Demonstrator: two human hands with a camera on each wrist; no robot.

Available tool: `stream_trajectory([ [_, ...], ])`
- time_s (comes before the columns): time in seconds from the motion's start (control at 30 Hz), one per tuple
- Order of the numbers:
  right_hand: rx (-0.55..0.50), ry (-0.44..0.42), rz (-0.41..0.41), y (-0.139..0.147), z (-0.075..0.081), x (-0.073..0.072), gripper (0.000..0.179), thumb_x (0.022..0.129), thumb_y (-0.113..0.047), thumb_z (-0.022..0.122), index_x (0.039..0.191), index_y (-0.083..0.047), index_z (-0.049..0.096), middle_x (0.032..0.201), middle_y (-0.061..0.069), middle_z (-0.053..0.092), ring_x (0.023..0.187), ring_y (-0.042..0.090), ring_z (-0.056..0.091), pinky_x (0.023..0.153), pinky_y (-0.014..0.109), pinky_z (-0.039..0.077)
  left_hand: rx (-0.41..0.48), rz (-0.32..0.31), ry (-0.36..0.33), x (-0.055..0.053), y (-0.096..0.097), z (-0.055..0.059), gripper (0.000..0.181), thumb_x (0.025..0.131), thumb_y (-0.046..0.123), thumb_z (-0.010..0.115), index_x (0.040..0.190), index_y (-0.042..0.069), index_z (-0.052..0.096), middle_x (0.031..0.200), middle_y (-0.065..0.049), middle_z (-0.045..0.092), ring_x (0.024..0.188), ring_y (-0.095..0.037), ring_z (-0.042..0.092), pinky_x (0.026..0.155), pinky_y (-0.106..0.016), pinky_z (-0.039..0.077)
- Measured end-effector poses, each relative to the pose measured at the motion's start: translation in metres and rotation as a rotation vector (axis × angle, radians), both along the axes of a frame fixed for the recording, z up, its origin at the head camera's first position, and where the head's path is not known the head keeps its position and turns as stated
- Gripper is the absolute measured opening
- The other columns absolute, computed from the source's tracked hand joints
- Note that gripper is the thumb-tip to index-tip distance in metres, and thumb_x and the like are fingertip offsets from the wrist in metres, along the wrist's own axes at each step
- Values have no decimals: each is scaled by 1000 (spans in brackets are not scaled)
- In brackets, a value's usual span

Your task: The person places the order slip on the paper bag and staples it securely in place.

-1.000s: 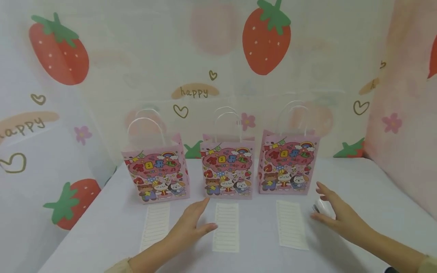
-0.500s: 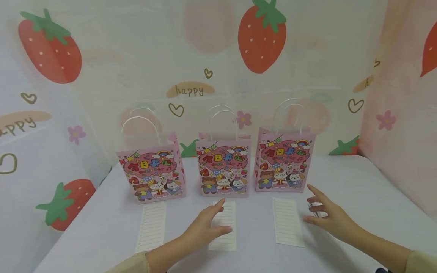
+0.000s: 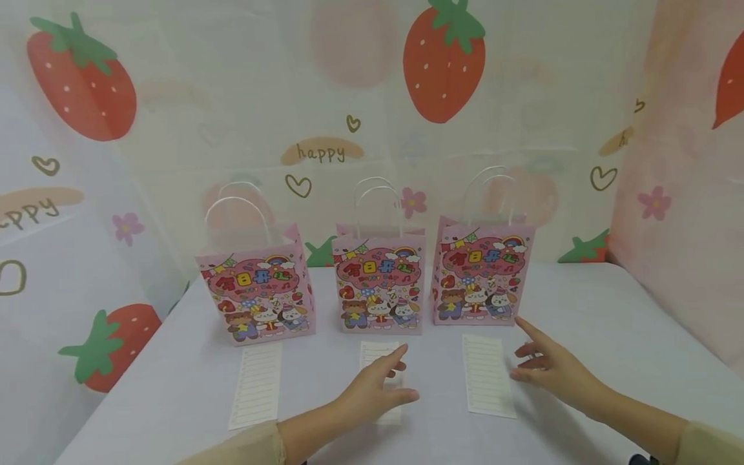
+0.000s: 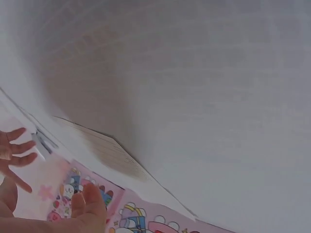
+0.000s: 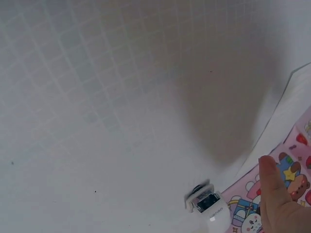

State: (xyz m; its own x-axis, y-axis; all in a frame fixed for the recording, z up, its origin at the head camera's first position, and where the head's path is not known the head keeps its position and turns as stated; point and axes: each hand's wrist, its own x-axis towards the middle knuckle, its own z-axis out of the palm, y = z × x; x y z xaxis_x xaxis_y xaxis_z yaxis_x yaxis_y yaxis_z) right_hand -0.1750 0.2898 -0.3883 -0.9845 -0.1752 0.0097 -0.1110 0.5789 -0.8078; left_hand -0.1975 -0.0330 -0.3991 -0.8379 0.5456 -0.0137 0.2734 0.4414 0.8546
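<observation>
In front of the middle bag point(image 3: 379, 284), left hand point(image 3: 369, 391) near paper slip point(image 3: 372, 350), fingers parted, nothing held; front-right of bag, right hand point(image 3: 555, 371) likewise, white gadget point(image 5: 214, 211) close by. Likely reaching; next probably calls for gripping gadget.

The left gift bag point(image 3: 261, 297), middle gift bag point(image 3: 379, 284) and right gift bag point(image 3: 482, 278) bar the far side; the gap between left and middle is slightly wider than between middle and right. Broad tabletop point(image 3: 593, 303) opens right of the row. Nearer, a passage runs between flat paper slips point(image 3: 488, 378), while a small white device point(image 5: 216, 213) obstructs the right hand point(image 3: 558, 371) low down.
</observation>
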Motion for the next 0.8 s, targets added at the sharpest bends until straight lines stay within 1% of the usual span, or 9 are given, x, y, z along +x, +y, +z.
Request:
stream_trajectory([
  [0.1,-7,-35,-10,-1,0,-3,93,85,-12,75,153,2,13,109,22,58,96,33,65,70,38,55,5,-2,-15,0,6,1,73,89,19,72,149,1,34,126,-19,57,116,-38,51,95,-55,43],
  [0.27,-3,-85,2,-3,-1,-7,95,84,-10,76,153,2,10,96,14,62,82,25,65,62,34,52,0,-16,9,-3,15,1,74,88,17,73,149,1,33,124,-19,58,114,-37,53,94,-53,44],
  [0.33,10,-103,4,-3,-1,-8,96,84,-11,76,153,1,10,92,10,62,77,23,62,60,34,52,-6,-15,5,-5,18,0,75,88,18,73,149,2,33,123,-18,59,114,-36,54,94,-52,45],
  [0.4,27,-119,-3,-4,-1,-10,97,84,-12,76,153,0,9,88,8,62,74,21,61,60,34,52,-4,-9,-11,-7,21,-1,76,87,18,74,150,3,33,122,-17,59,113,-35,55,93,-51,46],
  [0.6,59,-204,-13,-6,-2,-12,102,83,-17,78,155,-6,7,82,8,60,71,20,59,60,35,53,14,15,-97,-13,33,-3,78,86,18,75,151,7,33,119,-14,60,106,-30,58,88,-47,49],
  [0.7,67,-239,-12,-7,-3,-14,102,83,-18,77,155,-7,6,80,8,59,68,19,58,59,34,52,10,4,-113,-16,40,-4,79,86,17,76,151,7,32,115,-14,61,103,-29,60,85,-44,51],
  [0.8,85,-270,-30,-8,-4,-17,101,84,-19,77,155,-8,6,78,8,59,65,18,56,58,34,51,-9,-15,-119,-18,47,-5,80,86,17,76,152,7,31,112,-12,61,101,-28,61,84,-42,51],
])
